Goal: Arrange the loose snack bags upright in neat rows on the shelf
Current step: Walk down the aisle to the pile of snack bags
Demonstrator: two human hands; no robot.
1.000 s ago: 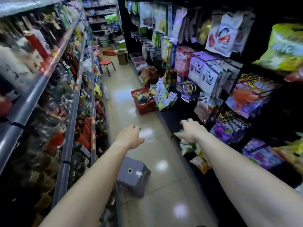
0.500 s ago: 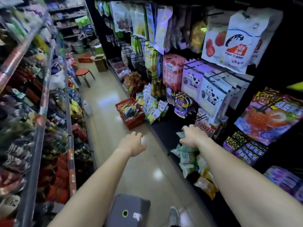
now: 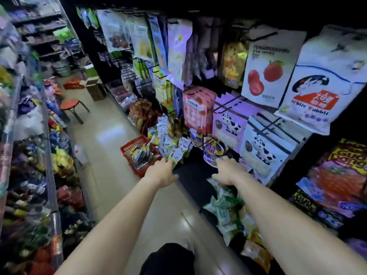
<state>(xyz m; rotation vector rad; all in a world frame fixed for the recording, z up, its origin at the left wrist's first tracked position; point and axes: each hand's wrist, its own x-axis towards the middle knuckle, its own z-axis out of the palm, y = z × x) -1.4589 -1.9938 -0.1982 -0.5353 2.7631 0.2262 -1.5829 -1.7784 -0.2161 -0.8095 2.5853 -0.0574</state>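
Head view. Both arms reach forward over the dark shelf (image 3: 190, 173). Left hand (image 3: 161, 171), palm down, fingers touching a small green-white snack bag (image 3: 175, 155); grasp cannot be told. Right hand (image 3: 226, 171) hovers spread, holding nothing. Loose green snack bags (image 3: 224, 207) lie heaped flat, axes mixed. Red basket (image 3: 129, 149) on the floor holds packets.

We cannot read the blurred goods on the left shelving (image 3: 29, 155), and our right hand (image 3: 228, 171) hides its fingertips.
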